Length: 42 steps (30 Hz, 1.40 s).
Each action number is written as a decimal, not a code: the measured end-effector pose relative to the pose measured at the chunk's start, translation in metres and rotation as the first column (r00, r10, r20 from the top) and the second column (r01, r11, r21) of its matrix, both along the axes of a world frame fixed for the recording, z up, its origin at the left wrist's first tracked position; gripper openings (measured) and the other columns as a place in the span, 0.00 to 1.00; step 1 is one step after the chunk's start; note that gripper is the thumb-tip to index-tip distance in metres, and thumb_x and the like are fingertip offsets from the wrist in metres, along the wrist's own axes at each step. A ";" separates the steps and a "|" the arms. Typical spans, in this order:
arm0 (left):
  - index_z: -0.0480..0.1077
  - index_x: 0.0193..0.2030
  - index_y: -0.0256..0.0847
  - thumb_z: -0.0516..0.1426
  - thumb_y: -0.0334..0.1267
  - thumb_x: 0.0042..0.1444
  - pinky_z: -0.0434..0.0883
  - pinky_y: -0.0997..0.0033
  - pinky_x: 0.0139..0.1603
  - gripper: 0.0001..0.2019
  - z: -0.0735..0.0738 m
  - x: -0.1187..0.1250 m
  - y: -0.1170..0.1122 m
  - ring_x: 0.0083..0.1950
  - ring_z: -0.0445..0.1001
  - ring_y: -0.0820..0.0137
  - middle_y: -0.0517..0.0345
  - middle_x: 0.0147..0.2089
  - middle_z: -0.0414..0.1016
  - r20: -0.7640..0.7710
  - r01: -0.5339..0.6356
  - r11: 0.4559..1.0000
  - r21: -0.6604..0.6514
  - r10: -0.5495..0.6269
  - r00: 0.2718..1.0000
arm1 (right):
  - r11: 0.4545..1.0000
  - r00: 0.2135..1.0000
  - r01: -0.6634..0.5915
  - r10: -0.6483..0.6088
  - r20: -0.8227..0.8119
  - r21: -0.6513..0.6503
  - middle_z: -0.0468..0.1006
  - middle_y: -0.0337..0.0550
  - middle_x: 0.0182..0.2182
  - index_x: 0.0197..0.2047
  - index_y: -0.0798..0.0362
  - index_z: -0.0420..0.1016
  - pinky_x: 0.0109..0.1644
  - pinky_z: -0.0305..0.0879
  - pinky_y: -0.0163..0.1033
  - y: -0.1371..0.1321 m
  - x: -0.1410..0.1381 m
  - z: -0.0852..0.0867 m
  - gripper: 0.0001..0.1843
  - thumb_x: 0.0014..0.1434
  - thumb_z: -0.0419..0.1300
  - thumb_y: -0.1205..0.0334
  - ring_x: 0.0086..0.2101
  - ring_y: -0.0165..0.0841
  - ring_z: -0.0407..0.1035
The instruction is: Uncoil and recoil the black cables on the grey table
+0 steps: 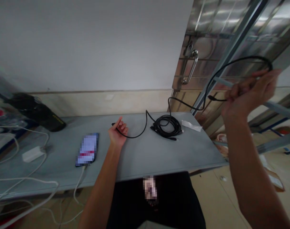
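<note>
One opaque bottle (43,114), one held cable (252,57)

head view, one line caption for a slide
Raised right hand holds a looped black cable, left hand a black cable end, with coiled cables on the gray table.

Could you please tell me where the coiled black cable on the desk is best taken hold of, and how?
Probably grip the coiled black cable at its right side, pinching the bunched turns from above with the thumb inside the ring. The coil lies flat, and loose strands reach it from the left and far sides, so the right looks less tangled.
</note>
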<state>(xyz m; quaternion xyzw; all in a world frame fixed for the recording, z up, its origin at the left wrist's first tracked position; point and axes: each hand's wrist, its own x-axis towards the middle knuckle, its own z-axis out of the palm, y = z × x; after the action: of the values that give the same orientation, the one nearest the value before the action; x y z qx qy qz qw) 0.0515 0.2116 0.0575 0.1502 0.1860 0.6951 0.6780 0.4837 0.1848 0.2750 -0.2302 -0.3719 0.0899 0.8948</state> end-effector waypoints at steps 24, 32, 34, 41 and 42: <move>0.83 0.51 0.40 0.60 0.31 0.68 0.84 0.61 0.54 0.10 -0.014 -0.006 0.011 0.50 0.88 0.61 0.48 0.47 0.90 -0.066 -0.108 0.984 -0.144 0.100 0.993 | 0.937 0.488 -0.092 0.338 0.805 -0.337 0.75 0.35 0.32 0.59 0.47 0.73 0.35 0.66 0.37 -0.004 -0.181 -0.129 0.20 0.86 0.46 0.46 0.29 0.32 0.71; 0.85 0.53 0.39 0.64 0.33 0.65 0.85 0.60 0.56 0.12 -0.017 -0.007 0.013 0.45 0.89 0.63 0.51 0.48 0.90 -0.147 -0.162 0.975 -0.155 0.140 0.979 | 0.963 -0.202 0.128 0.258 0.945 -0.235 0.82 0.49 0.49 0.56 0.51 0.78 0.55 0.71 0.44 -0.001 -0.248 -0.225 0.11 0.84 0.56 0.58 0.49 0.40 0.77; 0.85 0.52 0.39 0.64 0.33 0.65 0.84 0.61 0.56 0.12 -0.017 -0.005 0.012 0.47 0.89 0.63 0.51 0.50 0.90 -0.169 -0.174 0.974 -0.141 0.150 0.974 | 0.960 -0.206 0.125 0.273 0.940 -0.251 0.82 0.48 0.48 0.53 0.52 0.78 0.56 0.71 0.45 -0.002 -0.252 -0.237 0.11 0.84 0.56 0.56 0.49 0.40 0.77; 0.84 0.52 0.41 0.70 0.38 0.65 0.84 0.66 0.54 0.10 -0.009 0.010 0.010 0.56 0.88 0.61 0.50 0.55 0.89 -0.272 -0.209 0.976 -0.065 0.184 0.944 | 0.949 -0.127 0.131 0.303 0.944 -0.287 0.78 0.53 0.54 0.55 0.52 0.77 0.62 0.70 0.50 -0.003 -0.244 -0.244 0.14 0.84 0.56 0.53 0.54 0.44 0.71; 0.83 0.52 0.41 0.72 0.38 0.63 0.84 0.67 0.54 0.12 -0.008 0.012 0.010 0.55 0.88 0.62 0.50 0.56 0.89 -0.289 -0.213 0.976 -0.054 0.189 0.939 | 0.947 -0.124 0.144 0.304 0.945 -0.286 0.78 0.53 0.55 0.55 0.52 0.77 0.61 0.70 0.50 -0.002 -0.244 -0.245 0.13 0.84 0.56 0.53 0.54 0.44 0.71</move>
<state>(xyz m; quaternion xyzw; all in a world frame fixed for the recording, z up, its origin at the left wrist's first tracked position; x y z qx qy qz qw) 0.0638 0.2212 0.0493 0.1991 0.3241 0.7239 0.5756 0.2398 0.1824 0.0304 -0.3264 -0.9091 -0.0027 0.2588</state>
